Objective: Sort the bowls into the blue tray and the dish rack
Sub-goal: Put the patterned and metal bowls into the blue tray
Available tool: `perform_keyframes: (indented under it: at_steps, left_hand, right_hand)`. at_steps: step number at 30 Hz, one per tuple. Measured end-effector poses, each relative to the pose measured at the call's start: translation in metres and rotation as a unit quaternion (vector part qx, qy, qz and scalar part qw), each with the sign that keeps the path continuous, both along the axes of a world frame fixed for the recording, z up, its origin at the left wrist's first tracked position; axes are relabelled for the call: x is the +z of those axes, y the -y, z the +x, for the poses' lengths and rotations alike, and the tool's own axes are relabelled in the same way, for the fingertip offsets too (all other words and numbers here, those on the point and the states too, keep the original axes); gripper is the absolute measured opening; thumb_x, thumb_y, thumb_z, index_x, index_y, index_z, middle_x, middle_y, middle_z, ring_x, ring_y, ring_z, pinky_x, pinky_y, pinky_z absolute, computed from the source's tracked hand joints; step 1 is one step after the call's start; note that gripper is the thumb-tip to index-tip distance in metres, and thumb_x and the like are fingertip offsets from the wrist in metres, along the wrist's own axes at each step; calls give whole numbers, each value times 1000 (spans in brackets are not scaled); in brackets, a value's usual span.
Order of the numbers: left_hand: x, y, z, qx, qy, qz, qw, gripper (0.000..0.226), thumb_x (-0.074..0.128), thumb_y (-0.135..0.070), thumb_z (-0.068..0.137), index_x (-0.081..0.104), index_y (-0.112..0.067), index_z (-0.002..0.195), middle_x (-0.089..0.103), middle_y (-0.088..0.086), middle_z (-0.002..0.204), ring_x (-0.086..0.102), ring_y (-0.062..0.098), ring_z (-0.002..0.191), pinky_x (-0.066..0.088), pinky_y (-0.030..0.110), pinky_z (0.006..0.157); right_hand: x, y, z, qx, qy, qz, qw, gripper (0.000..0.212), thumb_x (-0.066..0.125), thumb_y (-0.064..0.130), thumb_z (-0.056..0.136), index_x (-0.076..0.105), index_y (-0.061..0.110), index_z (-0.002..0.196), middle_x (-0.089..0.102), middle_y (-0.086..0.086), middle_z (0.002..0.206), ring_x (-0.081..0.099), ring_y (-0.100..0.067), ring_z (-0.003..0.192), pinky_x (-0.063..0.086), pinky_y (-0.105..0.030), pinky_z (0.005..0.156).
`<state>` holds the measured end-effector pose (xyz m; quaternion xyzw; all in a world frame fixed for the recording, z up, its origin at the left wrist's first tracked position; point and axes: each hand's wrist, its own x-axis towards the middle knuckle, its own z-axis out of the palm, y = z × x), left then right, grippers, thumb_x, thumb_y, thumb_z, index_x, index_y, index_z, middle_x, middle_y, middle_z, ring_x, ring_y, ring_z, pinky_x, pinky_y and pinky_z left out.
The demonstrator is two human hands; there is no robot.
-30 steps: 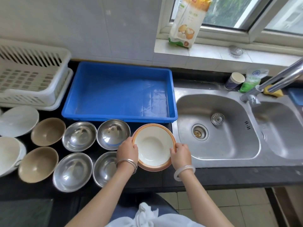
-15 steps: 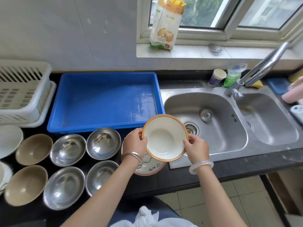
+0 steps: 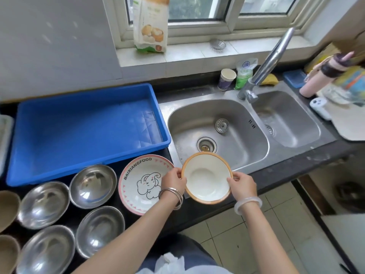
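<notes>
blue tray (image 3: 83, 131): holds nothing; since a second ago I've carried the orange-rimmed bowl (image 3: 206, 177) right, off the elephant plate (image 3: 142, 182).
orange-rimmed bowl: level, over the sink (image 3: 246, 167) front edge.
hands: left hand (image 3: 173, 179) and right hand (image 3: 242, 184) pinch opposite rims; I'd keep both on and swing left.

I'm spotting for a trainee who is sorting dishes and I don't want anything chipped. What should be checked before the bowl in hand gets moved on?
1. Grip: left hand and right hand hold the orange-rimmed bowl by opposite edges of its rim: ok.
2. The bowl is empty, with its opening up: ok.
3. The blue tray has bare floor to receive it: ok.
4. Height of the bowl above the elephant plate, which lies beside the left hand in front of the tray: cannot tell.
5. Room in the dish rack, of which only a sliver shows at the left edge: cannot tell.
</notes>
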<state>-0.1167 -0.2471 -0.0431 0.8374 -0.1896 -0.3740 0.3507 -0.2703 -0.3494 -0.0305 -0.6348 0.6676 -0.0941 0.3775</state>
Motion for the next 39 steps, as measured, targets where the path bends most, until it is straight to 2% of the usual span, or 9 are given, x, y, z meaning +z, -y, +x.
perform_keyframes:
  at_steps: [13, 19, 21, 24, 27, 32, 35, 37, 39]
  left_hand:
    - [-12, 3, -3, -15, -17, 14, 1000, 17, 63, -12, 83, 61, -14, 100, 64, -1, 93, 57, 13, 83, 45, 23, 72]
    - [-15, -2, -2, 3, -43, -12, 999, 19, 65, -15, 83, 62, -15, 102, 65, -3, 94, 57, 10, 83, 47, 23, 75]
    - [-14, -5, -1, 14, -52, -20, 998, 21, 64, -18, 83, 62, -15, 104, 67, -1, 98, 58, 12, 86, 50, 26, 79]
    - [-11, -13, 8, 38, -44, -32, 998, 24, 62, -21, 85, 63, -16, 108, 66, -3, 102, 59, 13, 91, 50, 28, 83]
    - [-8, -29, 25, 61, -19, -39, 997, 23, 61, -20, 85, 63, -17, 108, 66, -2, 104, 61, 17, 100, 50, 29, 85]
    - [-5, -68, 50, 118, 32, -14, 992, 28, 60, -20, 87, 60, -17, 115, 61, 4, 125, 55, 21, 117, 42, 27, 89]
    - [-5, -91, 58, 138, 72, 14, 988, 33, 61, -19, 86, 57, -17, 118, 55, 8, 131, 51, 25, 120, 41, 32, 95]
    - [-5, -101, 60, 152, 80, 19, 985, 39, 62, -16, 85, 53, -13, 123, 53, 10, 132, 50, 26, 120, 40, 36, 99]
    - [-6, -107, 59, 165, 77, 21, 983, 45, 62, -14, 84, 50, -11, 127, 53, 10, 131, 50, 27, 119, 42, 38, 100]
  right_hand:
    - [-15, 1, -8, -1, 5, 26, 1000, 22, 53, 10, 88, 69, 14, 103, 65, -1, 87, 55, -18, 82, 40, -27, 75]
    - [-14, 0, -10, 42, 6, 44, 998, 30, 43, 28, 96, 60, 16, 117, 62, 3, 96, 53, -16, 88, 38, -28, 77]
    - [-11, -1, -10, 62, -5, 42, 997, 35, 40, 31, 97, 56, 17, 125, 65, 0, 105, 55, -19, 96, 41, -30, 80]
    - [-3, -2, -4, 76, -25, 5, 997, 42, 40, 32, 97, 45, 17, 136, 58, -7, 131, 52, -28, 119, 41, -37, 95]
    - [9, -1, 15, 127, -16, -66, 990, 39, 40, 29, 97, 47, 17, 134, 58, -8, 131, 50, -28, 122, 40, -36, 97]
    - [13, -13, 74, 298, 15, -65, 952, 37, 42, 30, 97, 50, 19, 132, 59, -1, 131, 53, -19, 121, 40, -28, 97]
    - [4, -22, 111, 406, -72, -33, 910, 42, 43, 33, 96, 45, 18, 136, 58, -8, 131, 53, -24, 119, 41, -34, 97]
    - [-1, -25, 130, 454, -129, -67, 879, 39, 43, 32, 95, 49, 15, 130, 58, -13, 126, 51, -29, 118, 42, -39, 97]
    - [-6, -27, 144, 486, -168, -101, 852, 31, 42, 31, 94, 53, 15, 119, 63, -13, 113, 55, -31, 108, 45, -39, 86]
